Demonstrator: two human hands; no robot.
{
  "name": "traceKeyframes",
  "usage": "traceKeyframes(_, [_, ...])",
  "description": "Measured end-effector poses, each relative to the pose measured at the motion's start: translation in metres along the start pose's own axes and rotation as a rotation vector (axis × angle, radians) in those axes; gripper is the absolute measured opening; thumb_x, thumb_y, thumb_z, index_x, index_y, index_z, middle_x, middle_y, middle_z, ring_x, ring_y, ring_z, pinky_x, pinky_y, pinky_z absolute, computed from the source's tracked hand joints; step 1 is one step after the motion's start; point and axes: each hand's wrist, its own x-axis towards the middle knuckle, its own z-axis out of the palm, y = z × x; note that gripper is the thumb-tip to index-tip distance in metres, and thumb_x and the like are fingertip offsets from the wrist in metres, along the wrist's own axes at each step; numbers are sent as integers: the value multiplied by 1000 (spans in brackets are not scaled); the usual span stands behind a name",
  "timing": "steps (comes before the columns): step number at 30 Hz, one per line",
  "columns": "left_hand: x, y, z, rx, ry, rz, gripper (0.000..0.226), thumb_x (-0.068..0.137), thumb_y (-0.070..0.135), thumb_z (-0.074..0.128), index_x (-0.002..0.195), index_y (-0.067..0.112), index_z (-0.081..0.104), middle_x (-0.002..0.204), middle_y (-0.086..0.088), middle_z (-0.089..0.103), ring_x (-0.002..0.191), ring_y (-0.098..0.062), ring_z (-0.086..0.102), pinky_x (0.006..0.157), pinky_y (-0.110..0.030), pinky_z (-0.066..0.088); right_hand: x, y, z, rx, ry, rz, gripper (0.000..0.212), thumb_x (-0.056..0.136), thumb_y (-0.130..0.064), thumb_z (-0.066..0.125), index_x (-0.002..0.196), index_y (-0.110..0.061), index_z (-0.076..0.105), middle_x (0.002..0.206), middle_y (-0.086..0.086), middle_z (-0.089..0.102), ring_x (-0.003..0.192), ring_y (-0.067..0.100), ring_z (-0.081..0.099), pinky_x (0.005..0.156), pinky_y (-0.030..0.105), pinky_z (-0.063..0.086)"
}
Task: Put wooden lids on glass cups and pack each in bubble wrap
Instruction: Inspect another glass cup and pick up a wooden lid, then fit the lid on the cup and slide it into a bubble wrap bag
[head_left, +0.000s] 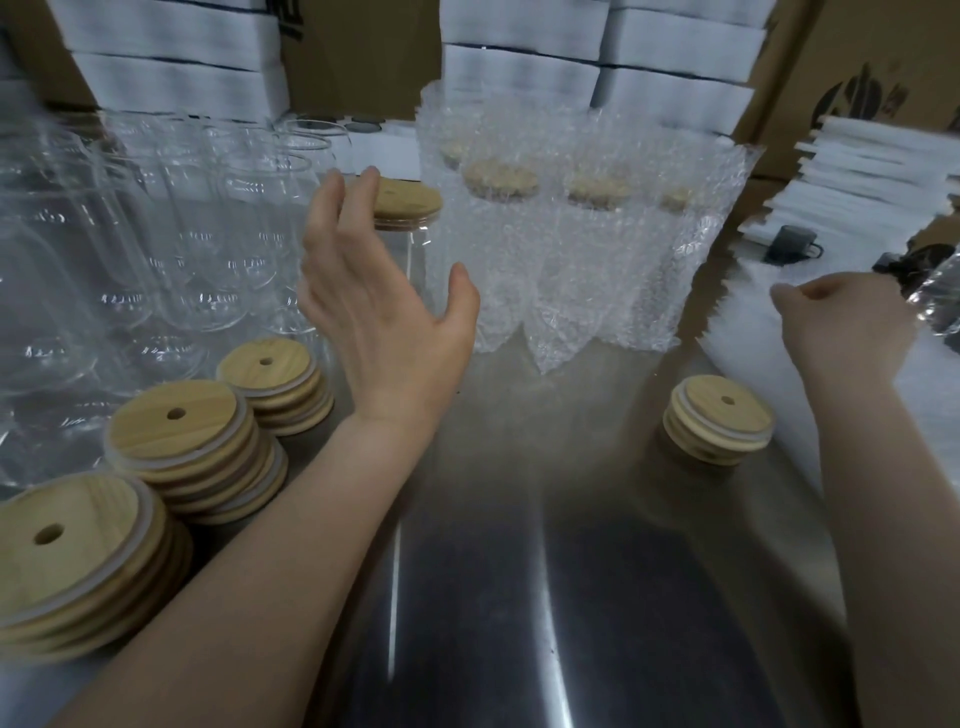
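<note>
Just beyond my spread left hand (384, 322) stands a clear glass cup (415, 257) capped with a pale wooden lid (409, 202). My right hand (841, 322), well apart, is curled; whether it grips anything, I cannot tell.

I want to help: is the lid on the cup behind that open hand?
On. The wooden lid sits flat atop the glass cup.

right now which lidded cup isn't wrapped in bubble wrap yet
The lidded cup just behind the left hand: its glass is bare, while those to its right stand in bubble wrap.
</note>
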Motion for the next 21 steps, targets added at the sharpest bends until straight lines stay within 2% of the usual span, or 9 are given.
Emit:
traceKeyframes(5, [1, 0, -2, 47, -34, -28, 69, 75, 16, 67, 140, 7, 42, 151, -17, 31, 140, -33, 31, 111, -51, 28, 4, 4, 4, 10, 144, 1, 25, 93, -16, 51, 84, -2, 69, 87, 23, 65, 86, 39, 61, 71, 34, 39])
traceKeyframes(7, [2, -1, -2, 49, -32, -26, 66, 75, 10, 65, 138, 6, 44, 150, -19, 32, 139, -35, 32, 113, -47, 28, 8, 3, 4, 25, 237, -9, 33, 94, -25, 48, 96, -2, 71, 97, 22, 68, 95, 41, 62, 76, 39, 46])
traceKeyframes(9, [3, -1, -3, 45, -37, -16, 63, 77, 5, 64, 136, 3, 45, 149, -22, 32, 138, -36, 34, 114, -41, 27, 9, -2, 2, 100, 348, -48, 40, 91, -33, 42, 103, -7, 71, 103, 17, 69, 100, 35, 62, 84, 42, 46])
traceKeyframes(12, [4, -3, -3, 35, -69, -2, 58, 80, 0, 65, 135, 1, 46, 150, -23, 30, 140, -36, 34, 116, -38, 30, 0, -17, 0, 315, 495, -222, 41, 92, -33, 39, 98, -5, 69, 95, 13, 68, 92, 26, 61, 84, 33, 43])
traceKeyframes(16, [6, -5, -4, 46, -82, -22, 62, 83, 1, 65, 140, 4, 41, 154, -20, 24, 143, -34, 30, 115, -46, 32, -26, -44, -1, 493, 638, -470, 27, 97, -19, 50, 93, 3, 66, 86, 17, 65, 76, 21, 54, 71, 12, 33])
traceKeyframes(18, [7, -2, -5, 61, -68, 11, 65, 82, 0, 64, 142, 2, 39, 154, -24, 23, 143, -38, 30, 115, -53, 30, -39, -56, 0, 566, 677, -572, 22, 98, -11, 52, 91, 6, 64, 81, 15, 62, 67, 23, 50, 67, 13, 31])
traceKeyframes(21, [6, 5, -4, 6, -51, 199, 61, 77, -4, 61, 136, -7, 43, 147, -34, 28, 139, -42, 33, 108, -62, 33, -59, -74, -1, 682, 663, -746, 14, 98, -1, 50, 92, 5, 62, 84, -10, 49, 66, 9, 44, 64, 17, 35])
